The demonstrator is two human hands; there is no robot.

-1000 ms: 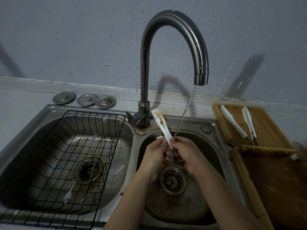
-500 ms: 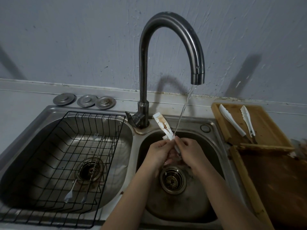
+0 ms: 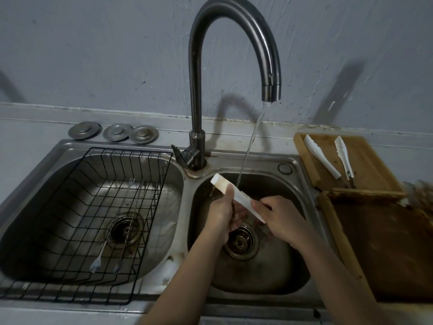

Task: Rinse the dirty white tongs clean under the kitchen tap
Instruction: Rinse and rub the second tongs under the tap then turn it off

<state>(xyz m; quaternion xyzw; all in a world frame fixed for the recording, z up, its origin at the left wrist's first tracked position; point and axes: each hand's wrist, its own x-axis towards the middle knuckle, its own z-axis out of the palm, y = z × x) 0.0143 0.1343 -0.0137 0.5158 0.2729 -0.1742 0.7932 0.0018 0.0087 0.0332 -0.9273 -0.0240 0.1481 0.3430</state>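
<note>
The fingers of the left hand are wrapped around the white tongs near their far end, and the right hand is closed on the nearer end, so the tongs are held slantwise over the right basin, just below the rim. The stream from the tap is seen to land on the tongs beside the left thumb. A brown stain is left at the far tip, beyond where the water strikes; it could be missed unless the tongs are drawn back under the flow. A wet, smooth plastic arm may be let slip, and it would then be dropped toward the drain. Water could also be deflected off the slanted surface and thrown onto the wooden tray, where two more white tongs are laid.
</note>
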